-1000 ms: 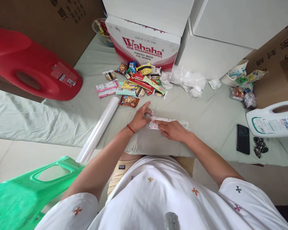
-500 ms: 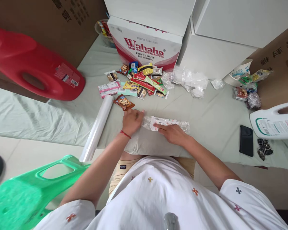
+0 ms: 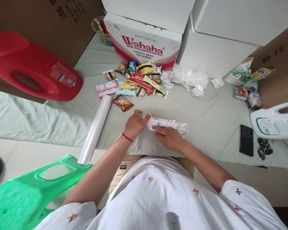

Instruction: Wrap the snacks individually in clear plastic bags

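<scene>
A white packet with printed characters (image 3: 162, 122) lies on the cloth-covered table in front of me, partly inside clear plastic wrap (image 3: 183, 128). My left hand (image 3: 136, 124), a red cord at its wrist, has the left end of the wrap between thumb and fingers, the thumb against the packet's edge. Stretched fingers of my right hand (image 3: 171, 137) press flat on the packet's near side. A brown cookie packet (image 3: 123, 103) lies just beyond my left hand. To its left is a roll of clear plastic film (image 3: 96, 127), sticking out over the table edge.
A heap of wrapped snacks (image 3: 144, 81) and crumpled plastic (image 3: 190, 80) lie before a Wahaha carton (image 3: 144, 44). Red jug (image 3: 62, 76) stands left, green stool (image 3: 19, 195) below it. At right are a phone (image 3: 246, 140), keys (image 3: 264, 148) and a white detergent bottle (image 3: 276, 123).
My left hand has moved right, its thumb now at the packet's left end, folding the loose wrap there. The packet has shifted slightly left under my right fingers.
</scene>
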`<state>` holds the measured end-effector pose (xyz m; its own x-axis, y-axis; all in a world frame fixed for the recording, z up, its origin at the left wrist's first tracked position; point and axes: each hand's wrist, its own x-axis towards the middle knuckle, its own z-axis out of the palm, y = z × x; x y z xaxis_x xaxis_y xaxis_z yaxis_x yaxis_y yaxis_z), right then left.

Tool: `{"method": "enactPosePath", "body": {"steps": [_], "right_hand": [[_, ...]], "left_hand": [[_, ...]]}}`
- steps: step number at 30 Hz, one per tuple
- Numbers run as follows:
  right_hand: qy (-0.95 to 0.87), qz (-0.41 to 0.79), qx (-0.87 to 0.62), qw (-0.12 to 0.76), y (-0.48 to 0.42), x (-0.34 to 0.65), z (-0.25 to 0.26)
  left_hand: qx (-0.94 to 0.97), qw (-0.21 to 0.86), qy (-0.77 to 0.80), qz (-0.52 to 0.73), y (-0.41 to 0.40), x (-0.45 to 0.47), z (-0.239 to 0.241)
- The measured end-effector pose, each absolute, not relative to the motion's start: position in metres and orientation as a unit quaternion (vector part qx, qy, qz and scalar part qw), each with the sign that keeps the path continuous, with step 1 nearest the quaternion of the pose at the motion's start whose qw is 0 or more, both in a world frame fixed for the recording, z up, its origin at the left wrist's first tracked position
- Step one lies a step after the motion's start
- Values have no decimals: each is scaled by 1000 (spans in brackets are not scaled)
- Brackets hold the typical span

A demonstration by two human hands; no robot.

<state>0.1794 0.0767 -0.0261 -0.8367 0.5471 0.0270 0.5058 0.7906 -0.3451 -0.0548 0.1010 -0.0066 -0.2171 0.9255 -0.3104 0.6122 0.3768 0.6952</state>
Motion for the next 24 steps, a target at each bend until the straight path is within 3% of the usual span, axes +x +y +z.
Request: {"method": "enactPosePath", "body": {"steps": [3,6,12,16,21,24], "right_hand": [[-930,204,-279,128,73,183,-19],[-897,209,-336,199,73,190,-16],[-875,179,-418,165,83,189,-34],[-861,228,-417,183,88,185,-41],[-810,352,-394,257,91,195,-34],[-725,380,-467,335,98,214,-25]], "left_hand": [[551,316,761,135,96,-52,-7],[566,323,741,160,92,-57,-11],[589,293,694,293,77,-41,0],[694,209,625,288,70,-6,-4],[728,183,601,273,72,6,-32],[737,201,590,263,72,-1,-43]]}}
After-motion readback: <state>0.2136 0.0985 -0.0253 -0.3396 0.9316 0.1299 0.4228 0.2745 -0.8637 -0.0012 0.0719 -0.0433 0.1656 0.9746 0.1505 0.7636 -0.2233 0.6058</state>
